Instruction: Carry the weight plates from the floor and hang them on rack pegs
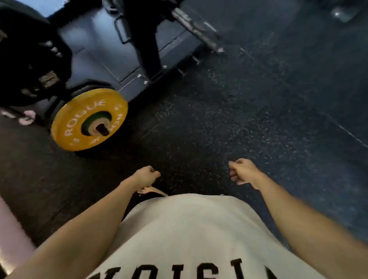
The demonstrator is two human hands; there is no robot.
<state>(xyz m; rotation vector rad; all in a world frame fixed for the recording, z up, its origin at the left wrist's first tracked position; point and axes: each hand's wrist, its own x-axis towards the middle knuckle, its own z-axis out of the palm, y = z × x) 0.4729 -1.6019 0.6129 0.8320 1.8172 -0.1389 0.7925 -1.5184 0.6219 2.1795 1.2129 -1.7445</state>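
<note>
Dark speckled rubber floor (259,101) fills the room; a black rack (139,24) stands at eleven o'clock. The yellow plate (89,120) already hangs on a low peg at ten o'clock, black plates (19,58) beside it. Both grips, left hand (146,176) and right hand (243,172), are loosely curled and empty. This looks like between carries; next, fetch another plate, none in sight.

This is looking like a gym: dark speckled rubber flooring (236,112) is covering the ground, a black steel rack (144,24) is standing on it, and a yellow weight plate (73,120) and black plates (19,58) are hanging there.
</note>
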